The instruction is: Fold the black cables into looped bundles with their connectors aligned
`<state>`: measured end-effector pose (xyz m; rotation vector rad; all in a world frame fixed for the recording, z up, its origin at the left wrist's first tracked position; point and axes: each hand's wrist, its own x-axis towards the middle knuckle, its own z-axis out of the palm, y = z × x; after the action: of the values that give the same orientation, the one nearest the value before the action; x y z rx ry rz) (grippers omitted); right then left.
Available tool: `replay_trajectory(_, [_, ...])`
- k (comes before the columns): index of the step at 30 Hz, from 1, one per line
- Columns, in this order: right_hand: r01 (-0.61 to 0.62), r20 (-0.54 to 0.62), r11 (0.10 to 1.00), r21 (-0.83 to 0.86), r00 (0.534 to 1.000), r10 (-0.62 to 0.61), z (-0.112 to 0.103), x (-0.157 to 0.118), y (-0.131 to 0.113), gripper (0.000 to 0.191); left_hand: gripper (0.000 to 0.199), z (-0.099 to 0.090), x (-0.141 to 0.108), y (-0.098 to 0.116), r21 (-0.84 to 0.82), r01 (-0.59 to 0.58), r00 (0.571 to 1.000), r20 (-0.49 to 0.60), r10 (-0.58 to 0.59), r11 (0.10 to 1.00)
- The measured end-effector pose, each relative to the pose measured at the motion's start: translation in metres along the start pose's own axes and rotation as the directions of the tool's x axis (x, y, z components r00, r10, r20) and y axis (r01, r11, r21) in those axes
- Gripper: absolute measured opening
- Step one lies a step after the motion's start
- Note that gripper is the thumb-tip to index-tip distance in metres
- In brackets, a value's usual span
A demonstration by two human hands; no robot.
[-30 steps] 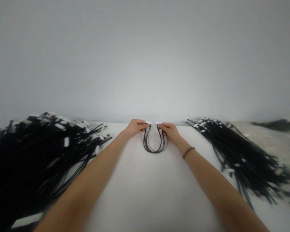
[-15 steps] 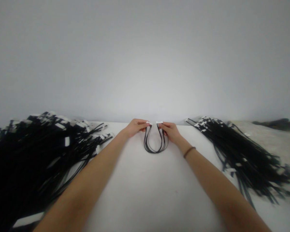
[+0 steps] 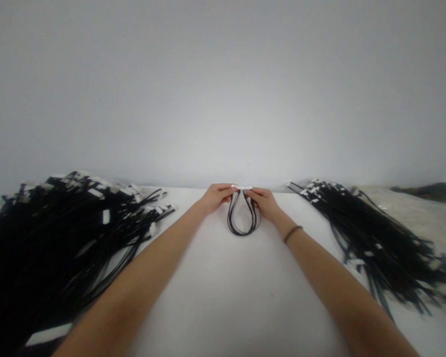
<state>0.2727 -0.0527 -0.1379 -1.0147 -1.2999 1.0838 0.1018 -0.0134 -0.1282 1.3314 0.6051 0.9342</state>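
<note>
A thin black cable bundle [image 3: 241, 233] with white ends hangs in a loop over the white table, between my hands. My left hand [image 3: 217, 197] pinches one white end, and my right hand [image 3: 264, 201] pinches the other. The two white ends meet or nearly meet at the top of the loop; whether they are joined I cannot tell. A brown band [image 3: 293, 233] circles my right wrist.
A large heap of black cables with white ends [image 3: 59, 248] covers the left side. Another black cable pile [image 3: 375, 243] lies at the right, beside clear plastic [image 3: 419, 218]. Behind the white table [image 3: 238, 297] rises a plain grey wall [image 3: 223, 89].
My left hand has moved right, bringing its white end up to the one in my right hand. The cable loop has narrowed and closed at the top.
</note>
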Motion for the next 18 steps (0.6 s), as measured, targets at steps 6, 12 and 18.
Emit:
replay_trajectory(6, [0.009, 0.002, 1.000, 0.020, 1.000, -0.009, -0.0018, 0.0012, 0.0019, 0.025, 0.030, 0.0032, -0.0007, -0.0008, -0.037, -0.004, 1.000, 0.000, 0.004, 0.999])
replay_trajectory(12, [0.005, 0.009, 1.000, 0.030, 1.000, -0.005, -0.0016, 0.0008, 0.0010, 0.024, 0.030, 0.0046, -0.0011, -0.0016, -0.039, -0.027, 1.000, -0.016, 0.026, 0.999])
replay_trajectory(18, [-0.012, -0.007, 1.000, 0.011, 1.000, 0.012, 0.0001, -0.0006, -0.0019, 0.026, 0.030, 0.0054, -0.0016, -0.0012, -0.030, -0.027, 0.999, -0.034, 0.026, 0.999])
